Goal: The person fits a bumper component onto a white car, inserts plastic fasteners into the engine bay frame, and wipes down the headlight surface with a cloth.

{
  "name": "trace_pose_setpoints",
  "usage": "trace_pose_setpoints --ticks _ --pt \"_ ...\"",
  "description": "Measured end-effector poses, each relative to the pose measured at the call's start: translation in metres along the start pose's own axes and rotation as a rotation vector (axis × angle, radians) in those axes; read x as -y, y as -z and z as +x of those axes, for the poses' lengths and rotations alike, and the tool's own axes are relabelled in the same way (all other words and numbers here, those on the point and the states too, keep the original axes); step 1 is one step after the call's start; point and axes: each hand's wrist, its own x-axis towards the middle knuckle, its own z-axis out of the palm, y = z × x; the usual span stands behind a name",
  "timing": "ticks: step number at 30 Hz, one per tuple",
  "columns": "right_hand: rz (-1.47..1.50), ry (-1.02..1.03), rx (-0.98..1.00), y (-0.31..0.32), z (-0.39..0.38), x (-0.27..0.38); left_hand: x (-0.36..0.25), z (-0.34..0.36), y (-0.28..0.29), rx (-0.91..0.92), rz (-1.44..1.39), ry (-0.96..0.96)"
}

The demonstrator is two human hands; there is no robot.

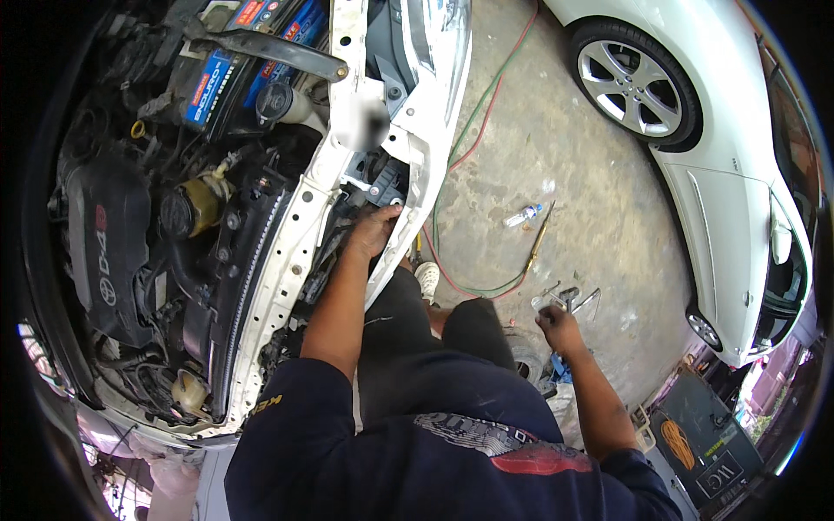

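My left hand (373,232) reaches into the gap at the front of an open engine bay. It is between the white radiator support panel (304,198) and the white front body panel (426,178). One finger lies against a dark grey part (388,184); the other fingers curl inward and are mostly hidden. My right hand (560,332) is out to the right, above the floor, with its fingers curled closed. Metal hand tools (571,300) show just beyond it. Whatever it holds, if anything, is too small to name.
A gas torch (540,239) with red and green hoses (478,143) lies on the concrete floor beside a plastic bottle (524,215). A white car (717,200) stands at the right. At lower right is a dark box (708,417) with a coiled orange cord (678,445).
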Motion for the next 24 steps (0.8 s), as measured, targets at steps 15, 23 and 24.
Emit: trace_pose_setpoints --ticks 15,23,24 --pt "0.116 0.067 0.154 0.009 0.035 0.094 -0.011 -0.012 -0.014 0.015 -0.075 0.015" --pt "0.157 0.100 0.177 -0.006 0.055 0.078 -0.019 -0.016 -0.014 -0.178 0.015 -0.041" --pt "0.148 0.113 0.161 -0.010 0.058 0.075 -0.021 -0.021 -0.025 -0.253 0.103 -0.041"
